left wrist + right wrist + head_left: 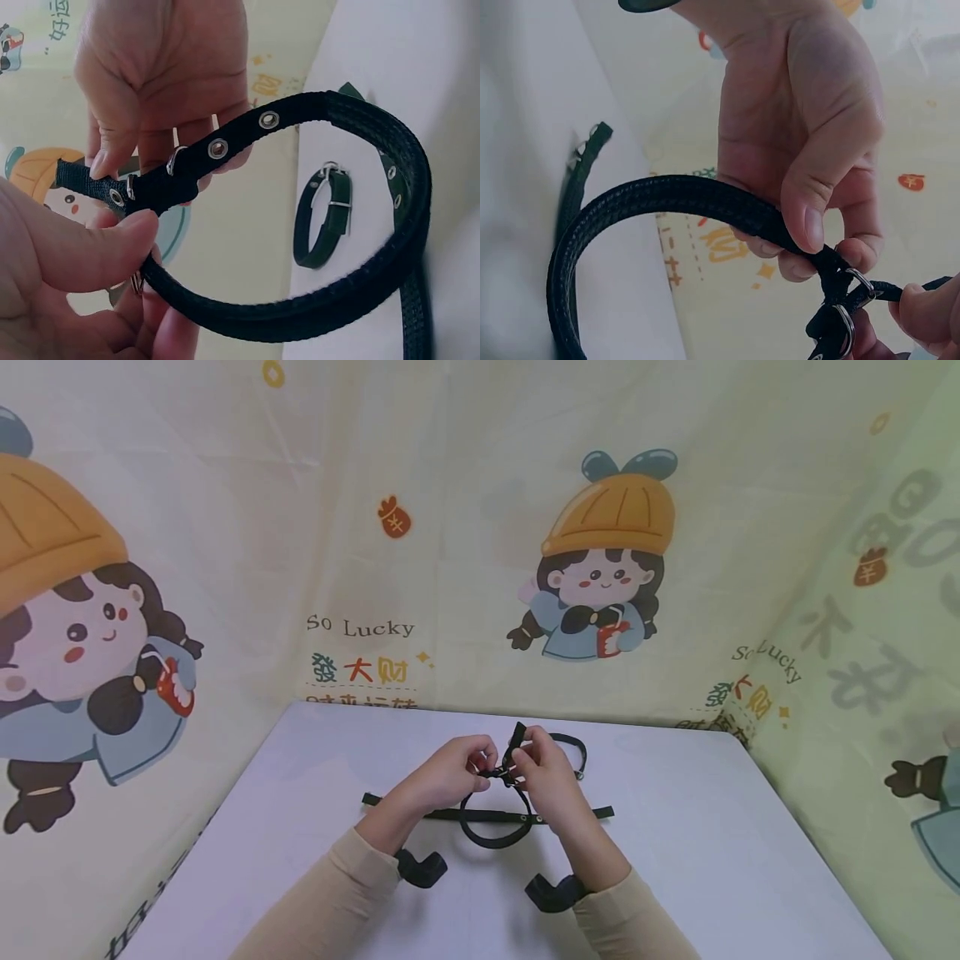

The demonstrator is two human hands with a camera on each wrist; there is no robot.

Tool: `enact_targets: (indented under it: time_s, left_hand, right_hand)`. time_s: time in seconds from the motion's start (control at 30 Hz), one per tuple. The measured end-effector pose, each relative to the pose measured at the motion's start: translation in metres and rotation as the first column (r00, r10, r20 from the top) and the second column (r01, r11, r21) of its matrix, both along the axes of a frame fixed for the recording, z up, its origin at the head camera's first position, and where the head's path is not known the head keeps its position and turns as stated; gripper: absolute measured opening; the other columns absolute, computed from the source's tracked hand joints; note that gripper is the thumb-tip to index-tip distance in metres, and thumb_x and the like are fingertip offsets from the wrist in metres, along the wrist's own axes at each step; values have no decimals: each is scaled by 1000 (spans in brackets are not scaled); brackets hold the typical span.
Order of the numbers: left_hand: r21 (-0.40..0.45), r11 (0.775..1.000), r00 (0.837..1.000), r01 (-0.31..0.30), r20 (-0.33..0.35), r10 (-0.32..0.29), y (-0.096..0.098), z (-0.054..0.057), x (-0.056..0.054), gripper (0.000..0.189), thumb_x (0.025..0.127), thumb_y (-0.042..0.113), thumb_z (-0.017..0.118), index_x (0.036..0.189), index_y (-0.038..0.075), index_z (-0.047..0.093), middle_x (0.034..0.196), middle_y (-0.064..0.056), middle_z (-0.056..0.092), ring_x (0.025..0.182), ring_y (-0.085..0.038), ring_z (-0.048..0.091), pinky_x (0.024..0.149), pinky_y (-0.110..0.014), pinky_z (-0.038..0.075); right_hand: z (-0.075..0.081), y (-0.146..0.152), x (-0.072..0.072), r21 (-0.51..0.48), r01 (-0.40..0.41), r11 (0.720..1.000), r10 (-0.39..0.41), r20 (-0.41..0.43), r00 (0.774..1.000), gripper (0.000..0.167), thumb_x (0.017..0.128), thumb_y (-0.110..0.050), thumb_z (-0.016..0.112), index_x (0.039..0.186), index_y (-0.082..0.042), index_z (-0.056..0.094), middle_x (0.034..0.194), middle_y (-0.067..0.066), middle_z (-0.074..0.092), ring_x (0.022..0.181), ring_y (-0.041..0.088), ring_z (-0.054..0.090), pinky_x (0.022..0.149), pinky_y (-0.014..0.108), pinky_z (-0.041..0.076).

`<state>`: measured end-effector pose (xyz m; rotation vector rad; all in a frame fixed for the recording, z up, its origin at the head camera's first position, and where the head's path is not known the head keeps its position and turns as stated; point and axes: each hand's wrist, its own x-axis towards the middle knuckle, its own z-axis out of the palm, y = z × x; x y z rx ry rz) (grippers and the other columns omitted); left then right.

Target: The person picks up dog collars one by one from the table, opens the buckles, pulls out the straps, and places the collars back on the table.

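A dark collar [495, 843], formed into a loop with metal eyelets, hangs between both hands above the table. My left hand [447, 772] grips it near the buckle; in the left wrist view the left thumb [112, 251] presses beside the metal fittings. My right hand [553, 781] pinches the strap's free end [515, 742], which sticks upward in the head view. Seen from the right wrist, the tail passes through the metal buckle [861, 283], with a D-ring [847, 330] just below. Some fingers behind the strap are hidden.
An unfastened dark collar [600, 812] lies straight across the white table [697, 860], below the held loop. Behind the right hand a buckled collar [576, 750] stands as a loop. Printed cloth [465, 610] walls the back and sides. Black wrist mounts [422, 868] sit under both forearms.
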<state>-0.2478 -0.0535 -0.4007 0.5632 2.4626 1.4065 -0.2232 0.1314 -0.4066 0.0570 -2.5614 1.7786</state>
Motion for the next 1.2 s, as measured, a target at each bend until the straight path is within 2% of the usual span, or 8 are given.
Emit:
enact_targets:
  time_s: [0.27, 0.43, 0.63, 0.83, 1.07, 1.2]
  left_hand:
    - [36, 990, 990, -139, -17, 140, 2, -4, 3, 19, 92, -2, 80, 96, 15, 72, 95, -4, 69, 86, -24, 61, 72, -34, 50]
    - [72, 976, 979, -205, -7, 206, 4, -4, 7, 23, 92, -1, 81, 107, 15, 73, 100, -4, 70, 91, -23, 62, 76, -32, 53]
    - [109, 969, 974, -222, -28, 226, 5, -3, 10, 29, 91, 0, 81, 117, 12, 75, 102, -5, 70, 92, -22, 63, 77, -32, 56]
    - [130, 963, 970, -235, -38, 241, 3, -4, 11, 31, 91, 1, 81, 119, 12, 76, 103, -5, 72, 94, -22, 64, 78, -33, 55]
    - [158, 948, 958, -275, -38, 285, 1, -6, 11, 30, 92, 2, 83, 118, 16, 77, 104, -3, 74, 99, -23, 65, 82, -34, 58]
    - [177, 938, 950, -299, -35, 309, 0, -7, 11, 31, 91, 3, 83, 118, 16, 77, 103, -3, 74, 100, -24, 65, 82, -36, 58]
  right_hand:
    - [0, 3, -2, 27, 10, 1000, -10, -3, 1000, 18, 111, -12, 58, 128, -14, 62, 113, 13, 72, 96, 23, 70, 81, 35, 59]
    - [2, 2, 0, 47, 14, 999, -14, -3, 1000, 19, 110, -15, 60, 129, -18, 64, 115, 12, 71, 98, 24, 70, 82, 35, 58]
    - [1, 1, 0, 41, 22, 999, -21, -47, 999, 16, 108, -15, 64, 123, -17, 71, 114, 11, 72, 99, 24, 69, 85, 37, 58]
    - [-5, 3, -1, -72, 9, 997, -14, -64, 998, 15, 105, -15, 71, 119, -15, 74, 114, 8, 74, 105, 23, 69, 92, 36, 62]
    - [-10, 9, 1, -167, -25, 986, 13, -67, 998, 24, 98, -5, 76, 122, -9, 72, 120, 13, 75, 110, 25, 69, 92, 28, 60]
    - [-12, 14, 2, -170, -18, 985, 6, -72, 997, 29, 95, 1, 77, 121, -8, 71, 120, 14, 76, 108, 25, 68, 89, 24, 57]
